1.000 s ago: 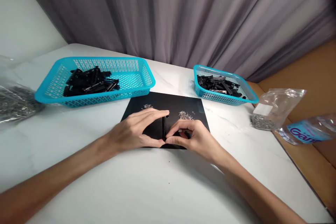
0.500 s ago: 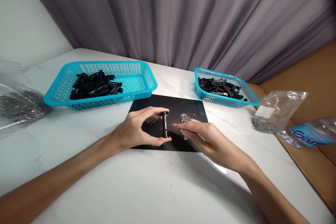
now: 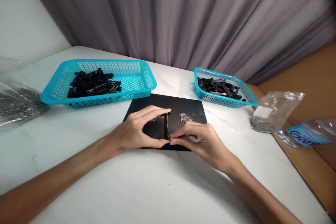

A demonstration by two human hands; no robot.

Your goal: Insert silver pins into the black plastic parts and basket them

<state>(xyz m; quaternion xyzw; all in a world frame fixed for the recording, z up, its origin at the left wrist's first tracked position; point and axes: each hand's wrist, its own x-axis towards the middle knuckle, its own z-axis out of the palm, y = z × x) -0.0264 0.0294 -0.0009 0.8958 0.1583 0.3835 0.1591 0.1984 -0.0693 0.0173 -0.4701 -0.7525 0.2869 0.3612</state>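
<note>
My left hand (image 3: 136, 131) pinches a slim black clip (image 3: 166, 126) by its two ends, forefinger at the far end and thumb at the near end, holding it upright over a black mat (image 3: 168, 110). My right hand (image 3: 202, 140) is closed in a pinch, its fingertips pressed against the near end of the clip; whatever small part it holds is hidden. Two little heaps of silver metal parts (image 3: 185, 117) lie on the mat just beyond the hands.
A large turquoise basket (image 3: 143, 87) of black clips stands at the back left, a smaller turquoise basket (image 3: 246, 99) of clips at the back right. Plastic bags of metal parts lie at the left edge (image 3: 18, 99) and at the right (image 3: 273, 112). A grey curtain hangs behind.
My right hand drew back from the clip and lay over the right heap of metal parts half a second ago. Now it is back at the clip's near end, pinched. The left hand kept its hold.
</note>
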